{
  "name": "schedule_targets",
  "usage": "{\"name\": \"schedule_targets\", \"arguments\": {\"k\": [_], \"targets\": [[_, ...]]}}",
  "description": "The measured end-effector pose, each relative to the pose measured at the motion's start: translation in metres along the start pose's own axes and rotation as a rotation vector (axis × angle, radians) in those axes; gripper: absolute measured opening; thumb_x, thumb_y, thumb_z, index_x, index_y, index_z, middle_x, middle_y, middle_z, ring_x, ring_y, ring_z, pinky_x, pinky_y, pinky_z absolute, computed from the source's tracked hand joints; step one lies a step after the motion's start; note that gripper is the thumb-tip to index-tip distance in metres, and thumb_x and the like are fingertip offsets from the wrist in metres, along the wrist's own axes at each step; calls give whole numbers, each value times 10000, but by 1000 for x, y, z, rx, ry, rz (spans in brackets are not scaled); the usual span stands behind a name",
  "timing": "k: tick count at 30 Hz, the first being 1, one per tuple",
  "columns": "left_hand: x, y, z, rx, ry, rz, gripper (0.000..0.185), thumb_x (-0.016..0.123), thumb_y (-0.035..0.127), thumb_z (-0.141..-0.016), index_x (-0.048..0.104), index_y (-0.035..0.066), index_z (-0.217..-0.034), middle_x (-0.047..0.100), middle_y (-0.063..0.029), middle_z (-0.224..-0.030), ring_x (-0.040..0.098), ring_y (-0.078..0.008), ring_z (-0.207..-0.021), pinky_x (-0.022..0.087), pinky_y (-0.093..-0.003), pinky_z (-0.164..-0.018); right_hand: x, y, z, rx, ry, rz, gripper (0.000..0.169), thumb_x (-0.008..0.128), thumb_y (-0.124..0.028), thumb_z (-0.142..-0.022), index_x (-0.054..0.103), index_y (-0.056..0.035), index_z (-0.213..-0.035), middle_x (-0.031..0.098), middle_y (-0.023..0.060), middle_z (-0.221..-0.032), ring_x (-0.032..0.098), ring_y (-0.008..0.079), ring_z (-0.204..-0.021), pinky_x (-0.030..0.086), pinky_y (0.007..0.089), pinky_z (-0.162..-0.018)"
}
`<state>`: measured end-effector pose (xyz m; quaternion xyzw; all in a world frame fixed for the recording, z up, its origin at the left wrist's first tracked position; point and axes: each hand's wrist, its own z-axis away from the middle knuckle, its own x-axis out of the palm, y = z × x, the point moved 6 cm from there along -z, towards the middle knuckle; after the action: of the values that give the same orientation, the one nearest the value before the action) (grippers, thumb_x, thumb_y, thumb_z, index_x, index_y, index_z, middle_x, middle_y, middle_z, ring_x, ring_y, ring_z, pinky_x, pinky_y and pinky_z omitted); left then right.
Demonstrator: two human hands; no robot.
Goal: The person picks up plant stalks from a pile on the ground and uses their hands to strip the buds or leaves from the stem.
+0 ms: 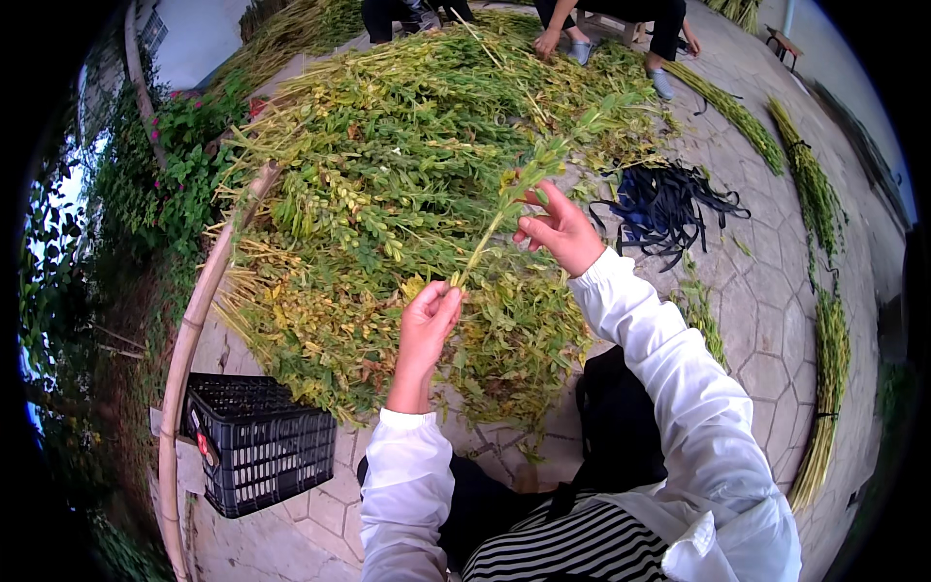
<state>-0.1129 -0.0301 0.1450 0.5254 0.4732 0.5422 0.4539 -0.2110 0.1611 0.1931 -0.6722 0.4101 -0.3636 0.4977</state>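
A green sesame stalk (481, 247) with seed pods slants up and away in front of me. My left hand (430, 314) pinches its lower end between thumb and fingers. Beside the podded upper part is my right hand (558, 227), its thumb and fingers apart; whether a fingertip touches a leaf there is hard to tell. Under both hands spreads a broad heap of cut sesame stalks (407, 160), green and yellowing, with many loose leaves on its near side.
A black plastic crate (273, 455) stands at left beside a bamboo pole (196, 313). Dark straps (665, 207) lie in a pile on the paving (764, 313). Tied stalk bundles (831, 356) line the right. Across the heap, one person's hand (547, 42) reaches down; another person's legs (389, 18) show.
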Motion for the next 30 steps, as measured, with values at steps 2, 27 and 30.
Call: {"name": "schedule_targets", "arguments": {"k": [2,27,30], "targets": [[3,2,3,-19,-40,-50,181,522,204,-916,583,34,-910,444,56,-598,319,-4,-489,215,-162,-426,6,-11,2,-47,-36,-55,488,527,-78,-885,342,-74,-1337,549,41,-1128,597,111,-803,478,233,-617],[-12,5,13,-112,-7,-76,331,416,290,-961,596,19,-901,355,72,-560,265,-13,-476,201,-178,-435,25,5,21,-270,-174,836,187,584,-113,-810,537,-58,-982,606,106,-868,587,283,-688,470,351,-619],[-19,7,15,-107,10,-103,324,412,275,-963,600,16,-908,361,68,-558,274,-14,-473,207,-177,-435,-5,-33,16,-248,166,711,260,618,-73,-775,535,-52,-1020,610,79,-886,571,173,-657,459,279,-588]]}}
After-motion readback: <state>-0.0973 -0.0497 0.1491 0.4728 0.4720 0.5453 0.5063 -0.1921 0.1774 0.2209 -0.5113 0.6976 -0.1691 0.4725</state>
